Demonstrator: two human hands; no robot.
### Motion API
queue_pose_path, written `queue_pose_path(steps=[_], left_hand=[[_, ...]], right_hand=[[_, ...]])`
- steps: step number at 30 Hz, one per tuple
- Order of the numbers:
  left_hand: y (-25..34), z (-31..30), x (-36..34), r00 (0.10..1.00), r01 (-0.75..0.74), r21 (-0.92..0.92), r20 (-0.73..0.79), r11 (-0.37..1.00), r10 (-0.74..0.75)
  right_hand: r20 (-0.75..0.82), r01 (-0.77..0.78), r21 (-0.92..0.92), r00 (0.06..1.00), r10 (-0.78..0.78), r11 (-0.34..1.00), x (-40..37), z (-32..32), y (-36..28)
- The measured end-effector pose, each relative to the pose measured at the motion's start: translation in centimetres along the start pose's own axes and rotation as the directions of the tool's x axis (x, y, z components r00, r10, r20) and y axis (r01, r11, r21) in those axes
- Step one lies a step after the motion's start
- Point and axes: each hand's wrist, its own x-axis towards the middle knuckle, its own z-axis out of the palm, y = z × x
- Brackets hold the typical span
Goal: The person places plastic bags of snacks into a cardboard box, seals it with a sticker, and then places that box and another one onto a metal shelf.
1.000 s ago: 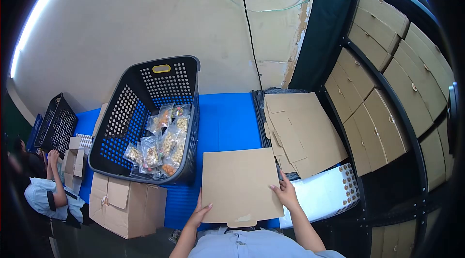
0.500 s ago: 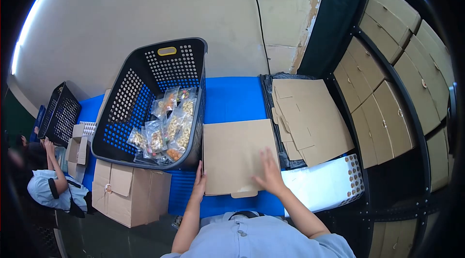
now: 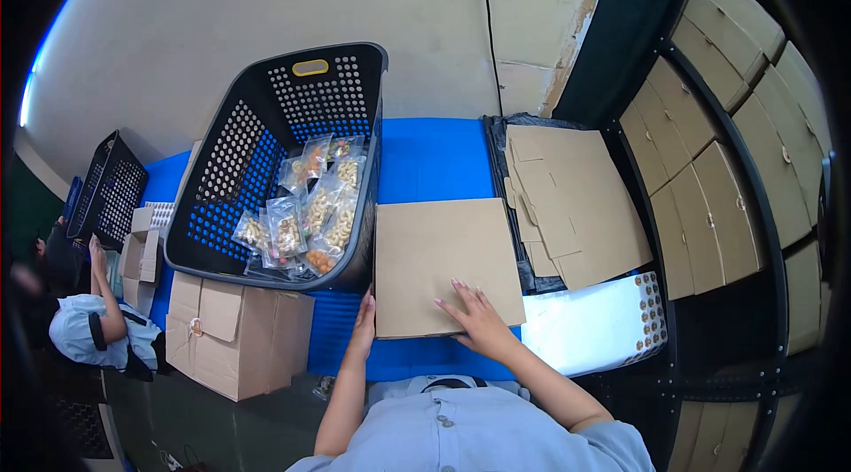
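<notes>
A closed cardboard box [image 3: 443,250] lies on the blue table in front of me. My left hand [image 3: 364,323] rests against the box's left side near its front corner, fingers stretched along it. My right hand [image 3: 479,321] lies on the lid near the front edge, its fingers spread. No flap sticks out at the front edge of the box. To the left, a black perforated basket [image 3: 213,265] holds several clear bags of snacks [image 3: 285,233].
Flat cardboard pieces [image 3: 576,206] and a white sheet with round stickers [image 3: 585,326] are at the right. Shelves of boxes [image 3: 705,224] stand beyond. A taped carton [image 3: 239,335] sits below the basket. A co-worker [image 3: 102,326] is at the far left.
The flap at the box's front edge no longer sticks out. My right hand has moved left and toward the front edge. The view has shifted slightly.
</notes>
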Motion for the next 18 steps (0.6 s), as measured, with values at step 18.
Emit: queue_pose_path(steps=[18], left_hand=[[0.0,0.4,-0.4,0.999,0.037,-0.061,-0.018,0.997,-0.038]], right_hand=[[0.007,0.062,0.099,0.998,-0.063,0.993,0.0,1.1,2.0]])
